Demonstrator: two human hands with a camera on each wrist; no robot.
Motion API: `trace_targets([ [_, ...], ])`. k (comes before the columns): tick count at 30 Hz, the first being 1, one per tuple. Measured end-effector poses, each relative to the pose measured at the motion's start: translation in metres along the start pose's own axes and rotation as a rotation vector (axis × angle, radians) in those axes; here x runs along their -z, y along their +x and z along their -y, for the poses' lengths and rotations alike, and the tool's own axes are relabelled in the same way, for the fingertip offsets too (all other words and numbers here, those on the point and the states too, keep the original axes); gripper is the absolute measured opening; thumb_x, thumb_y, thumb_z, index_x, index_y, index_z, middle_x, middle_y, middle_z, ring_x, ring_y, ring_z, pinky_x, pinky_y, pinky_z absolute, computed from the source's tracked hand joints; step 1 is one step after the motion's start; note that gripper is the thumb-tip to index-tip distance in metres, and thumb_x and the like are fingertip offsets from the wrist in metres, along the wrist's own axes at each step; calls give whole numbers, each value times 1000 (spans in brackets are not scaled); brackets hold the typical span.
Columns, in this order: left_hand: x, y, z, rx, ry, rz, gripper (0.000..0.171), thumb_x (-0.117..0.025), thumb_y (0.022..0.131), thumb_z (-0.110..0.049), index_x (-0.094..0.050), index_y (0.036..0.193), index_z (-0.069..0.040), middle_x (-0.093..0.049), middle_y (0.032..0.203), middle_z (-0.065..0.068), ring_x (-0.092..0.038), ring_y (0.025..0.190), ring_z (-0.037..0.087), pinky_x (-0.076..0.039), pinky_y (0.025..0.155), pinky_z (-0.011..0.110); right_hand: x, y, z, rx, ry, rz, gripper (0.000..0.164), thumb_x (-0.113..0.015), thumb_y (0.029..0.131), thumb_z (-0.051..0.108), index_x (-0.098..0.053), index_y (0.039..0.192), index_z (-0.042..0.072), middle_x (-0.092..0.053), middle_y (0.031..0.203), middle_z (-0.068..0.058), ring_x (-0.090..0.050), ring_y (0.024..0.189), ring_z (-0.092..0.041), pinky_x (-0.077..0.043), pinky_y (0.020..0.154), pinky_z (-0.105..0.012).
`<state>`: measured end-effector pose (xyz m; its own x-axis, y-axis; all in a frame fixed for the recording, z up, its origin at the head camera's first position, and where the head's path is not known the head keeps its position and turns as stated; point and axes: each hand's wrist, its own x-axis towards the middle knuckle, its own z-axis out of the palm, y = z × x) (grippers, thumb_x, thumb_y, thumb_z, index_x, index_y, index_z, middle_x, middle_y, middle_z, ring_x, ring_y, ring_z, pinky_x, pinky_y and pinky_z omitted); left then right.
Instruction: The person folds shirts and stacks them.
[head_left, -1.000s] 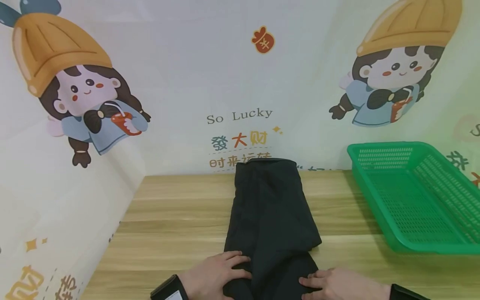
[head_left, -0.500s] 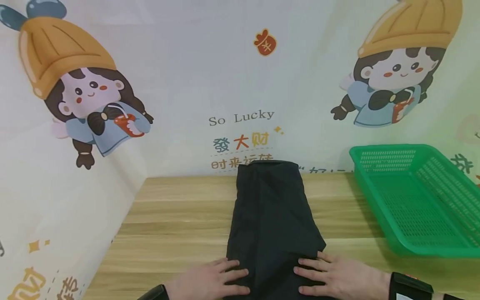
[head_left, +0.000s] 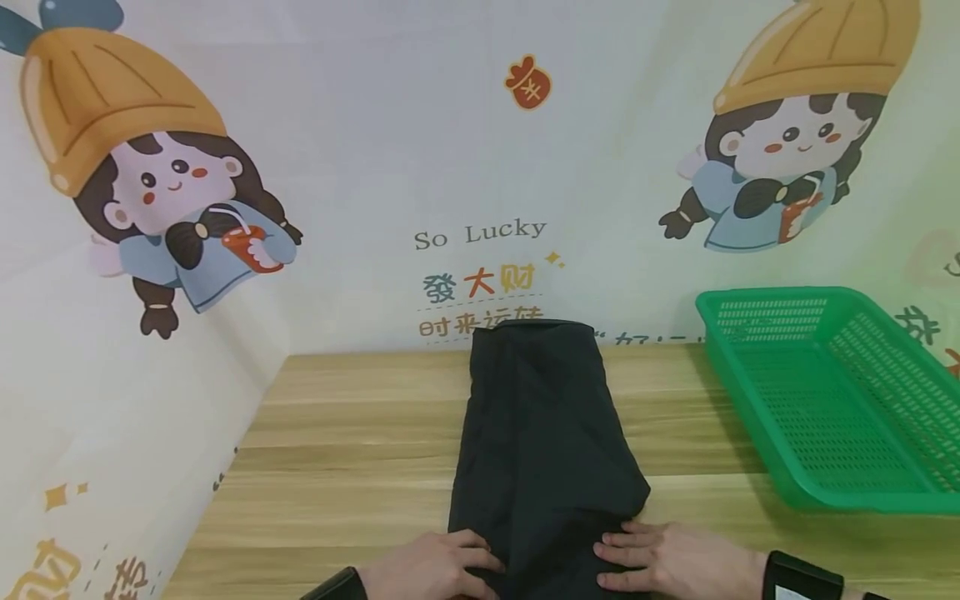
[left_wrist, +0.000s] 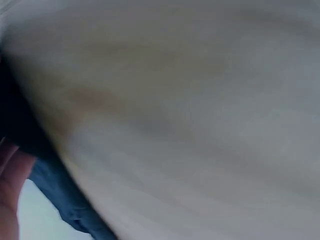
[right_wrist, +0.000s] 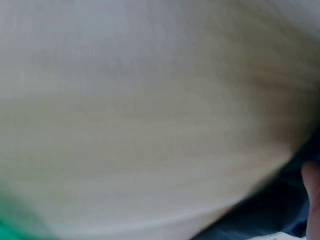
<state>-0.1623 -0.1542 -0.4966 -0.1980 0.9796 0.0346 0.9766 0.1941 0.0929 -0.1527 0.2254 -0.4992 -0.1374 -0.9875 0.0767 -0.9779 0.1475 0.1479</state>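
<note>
A long piece of black cloth (head_left: 558, 433), folded into a narrow strip, lies down the middle of the wooden table; its near end runs out of the head view. My left hand (head_left: 438, 567) rests on its left side near the front, fingers slightly bent over the fabric. On the opposite side, the fingers of my right hand (head_left: 667, 557) lie spread and nearly straight on the cloth. Both wrist views are blurred: the left one catches fingers (left_wrist: 17, 170) against the dark cloth (left_wrist: 65, 190), the right one part of my hand (right_wrist: 312, 187) beside the cloth (right_wrist: 267, 212).
At the right of the table (head_left: 352, 467) stands a green plastic basket (head_left: 780, 458) with perforated walls and nothing inside. A printed wall covering (head_left: 360, 167) rises behind the table and along its left side.
My right hand has moved slightly up the cloth and its fingers have spread. My left hand shifted left, then back. Wrinkles near the cloth's front have flattened somewhat.
</note>
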Motion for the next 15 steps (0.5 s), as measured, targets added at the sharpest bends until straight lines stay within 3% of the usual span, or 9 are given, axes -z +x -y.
trace_targets([
  [4, -3, -3, 3, -11, 50, -47, 21, -65, 95, -26, -73, 114, -29, -69, 125, -9, -62, 116, 9, -50, 92, 12, -7, -1, 4, -31, 22, -89, 38, -55, 100, 39, -64, 131, 20, -67, 132, -2, -66, 119, -14, -55, 92, -24],
  [7, -2, -6, 4, -11, 11, -73, 21, -63, 96, -20, -73, 114, -25, -70, 124, -7, -64, 117, 10, -50, 95, 15, -8, -3, 5, -76, 155, -116, 35, -69, 90, 14, -67, 125, 20, -70, 127, 1, -68, 115, -13, -55, 89, -20],
  [9, -1, -8, 3, 11, -89, -108, 23, -59, 96, -13, -73, 114, -20, -71, 123, -5, -66, 116, 11, -51, 97, 18, -6, -4, 6, -128, 312, -129, 48, -69, 81, -3, -67, 122, 22, -72, 123, 4, -69, 112, -10, -55, 88, -20],
  [11, 0, -11, 3, 58, -231, -144, 27, -55, 95, -5, -72, 114, -15, -72, 121, -2, -67, 114, 10, -51, 97, 17, -1, -5, 7, -187, 498, -135, 57, -63, 77, -12, -65, 122, 22, -74, 110, 8, -68, 95, 1, -52, 81, -11],
  [13, 1, -13, 2, 119, -390, -180, 31, -52, 93, 0, -71, 115, -11, -73, 119, 1, -67, 109, 6, -51, 92, 15, 5, -4, 9, -249, 696, -150, 52, -58, 84, -13, -65, 122, 21, -72, 86, 7, -58, 77, 12, -48, 72, -5],
  [15, 3, -15, 2, 194, -565, -191, 31, -51, 95, 0, -70, 118, -10, -74, 118, 3, -65, 104, 0, -51, 87, 12, 13, -2, 11, -293, 851, -163, 45, -53, 91, -10, -65, 123, 18, -68, 76, 3, -46, 70, 17, -45, 67, -4],
])
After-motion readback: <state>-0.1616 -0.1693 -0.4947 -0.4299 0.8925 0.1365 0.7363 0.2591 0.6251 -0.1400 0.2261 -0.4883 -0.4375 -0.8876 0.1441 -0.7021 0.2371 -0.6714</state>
